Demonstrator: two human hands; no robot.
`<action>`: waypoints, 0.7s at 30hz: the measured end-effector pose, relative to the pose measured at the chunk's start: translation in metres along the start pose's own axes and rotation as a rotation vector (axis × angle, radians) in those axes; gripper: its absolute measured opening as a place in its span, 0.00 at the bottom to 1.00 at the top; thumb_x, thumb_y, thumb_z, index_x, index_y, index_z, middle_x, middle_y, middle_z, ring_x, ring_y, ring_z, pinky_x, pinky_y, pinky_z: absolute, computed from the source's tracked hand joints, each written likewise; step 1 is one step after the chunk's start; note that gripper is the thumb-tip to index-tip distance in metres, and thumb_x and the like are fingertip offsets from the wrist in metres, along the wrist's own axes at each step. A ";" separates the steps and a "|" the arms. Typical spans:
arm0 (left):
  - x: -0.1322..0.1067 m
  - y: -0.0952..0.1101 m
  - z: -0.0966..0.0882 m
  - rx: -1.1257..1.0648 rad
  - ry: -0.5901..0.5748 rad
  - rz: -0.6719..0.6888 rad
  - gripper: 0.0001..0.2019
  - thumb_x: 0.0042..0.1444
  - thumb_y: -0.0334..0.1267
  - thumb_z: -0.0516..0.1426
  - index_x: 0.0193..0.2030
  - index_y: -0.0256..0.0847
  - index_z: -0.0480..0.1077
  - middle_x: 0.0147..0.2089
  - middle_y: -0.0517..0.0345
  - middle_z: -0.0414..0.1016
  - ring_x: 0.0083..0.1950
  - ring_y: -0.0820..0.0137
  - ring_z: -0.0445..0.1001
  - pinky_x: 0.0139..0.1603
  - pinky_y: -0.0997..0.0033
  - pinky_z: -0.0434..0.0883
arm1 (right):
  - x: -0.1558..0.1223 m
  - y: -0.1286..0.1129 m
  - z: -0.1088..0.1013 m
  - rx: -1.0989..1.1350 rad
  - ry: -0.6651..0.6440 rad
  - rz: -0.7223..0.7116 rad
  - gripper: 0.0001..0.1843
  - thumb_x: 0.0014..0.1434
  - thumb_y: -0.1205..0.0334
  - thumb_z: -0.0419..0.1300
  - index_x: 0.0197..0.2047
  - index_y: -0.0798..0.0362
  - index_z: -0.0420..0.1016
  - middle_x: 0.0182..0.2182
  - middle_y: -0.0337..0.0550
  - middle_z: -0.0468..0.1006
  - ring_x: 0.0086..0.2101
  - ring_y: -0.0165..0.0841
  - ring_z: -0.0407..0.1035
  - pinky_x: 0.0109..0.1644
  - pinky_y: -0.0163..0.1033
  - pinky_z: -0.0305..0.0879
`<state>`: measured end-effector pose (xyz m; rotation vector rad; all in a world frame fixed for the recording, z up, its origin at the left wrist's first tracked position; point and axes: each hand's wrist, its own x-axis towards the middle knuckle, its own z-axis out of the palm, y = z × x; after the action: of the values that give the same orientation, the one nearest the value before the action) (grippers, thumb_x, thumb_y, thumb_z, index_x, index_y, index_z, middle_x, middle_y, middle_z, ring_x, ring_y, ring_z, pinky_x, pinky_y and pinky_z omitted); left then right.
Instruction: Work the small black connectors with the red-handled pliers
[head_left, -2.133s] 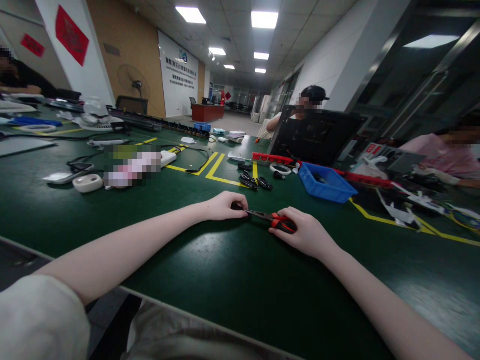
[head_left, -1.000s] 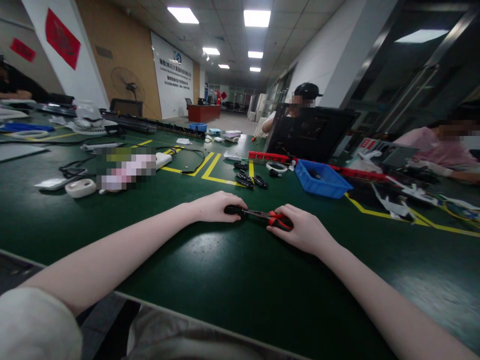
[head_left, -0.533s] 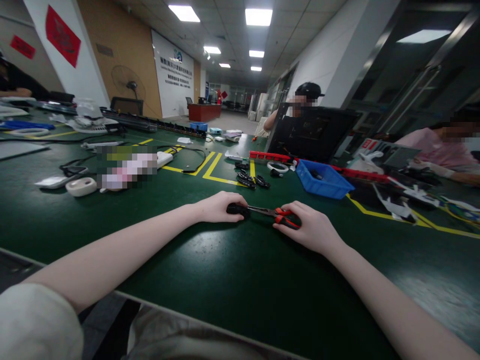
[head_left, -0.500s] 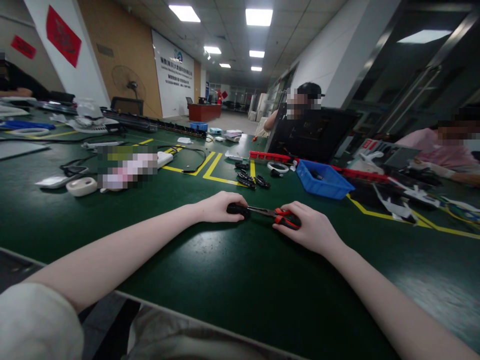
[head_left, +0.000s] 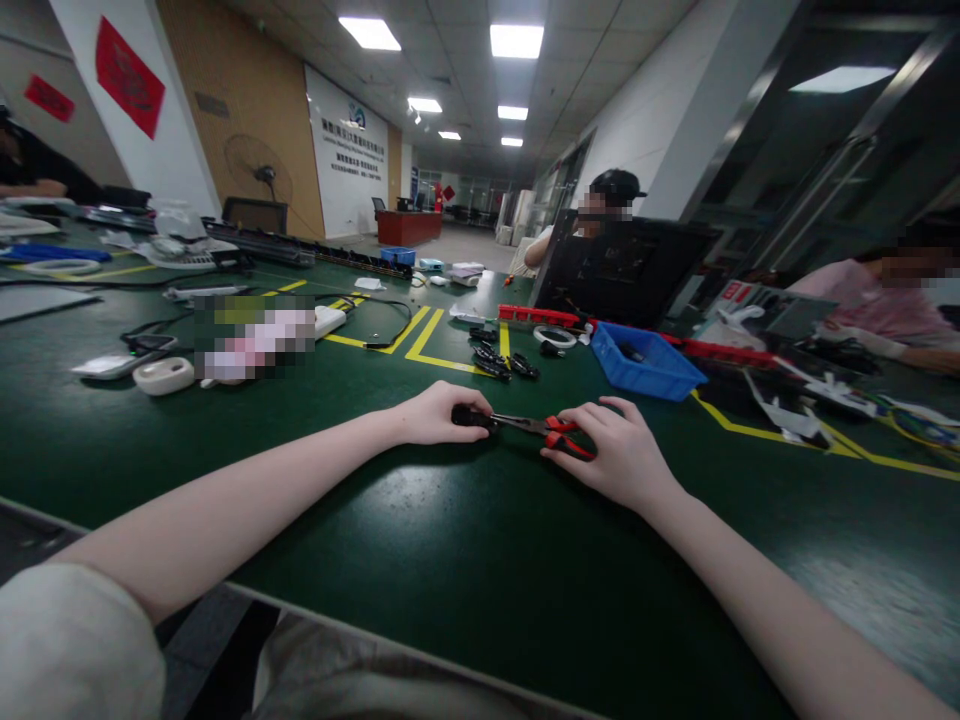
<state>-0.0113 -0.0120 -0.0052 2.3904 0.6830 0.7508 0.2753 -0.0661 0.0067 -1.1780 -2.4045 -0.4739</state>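
The bin (head_left: pixel 652 383) stands on the surface (head_left: pixel 480 560) with an item (head_left: pixel 631 350) inside. Behind the bin rises the panel (head_left: pixel 611 265). Left of the bin lie small parts (head_left: pixel 491 361); farther left, a cord (head_left: pixel 376 346). Nearer the wearer than the bin, leftward, the pliers (head_left: pixel 525 425) span from the right grip (head_left: pixel 622 455) to the piece (head_left: pixel 469 416) in the left grip (head_left: pixel 435 412).

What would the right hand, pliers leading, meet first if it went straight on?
Probably the black part in the left hand: the pliers in the right hand point at its end and seem to touch it, though depth is unclear.
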 end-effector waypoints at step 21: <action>0.000 0.004 0.002 0.078 -0.058 -0.008 0.30 0.56 0.46 0.62 0.64 0.37 0.64 0.55 0.47 0.75 0.52 0.61 0.75 0.54 0.65 0.69 | 0.002 -0.008 -0.004 -0.098 0.117 -0.061 0.19 0.57 0.47 0.62 0.43 0.53 0.72 0.37 0.48 0.79 0.42 0.43 0.71 0.55 0.53 0.57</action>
<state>-0.0090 -0.0157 -0.0035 2.4682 0.7099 0.6597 0.2683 -0.0709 0.0099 -1.0873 -2.3451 -0.6679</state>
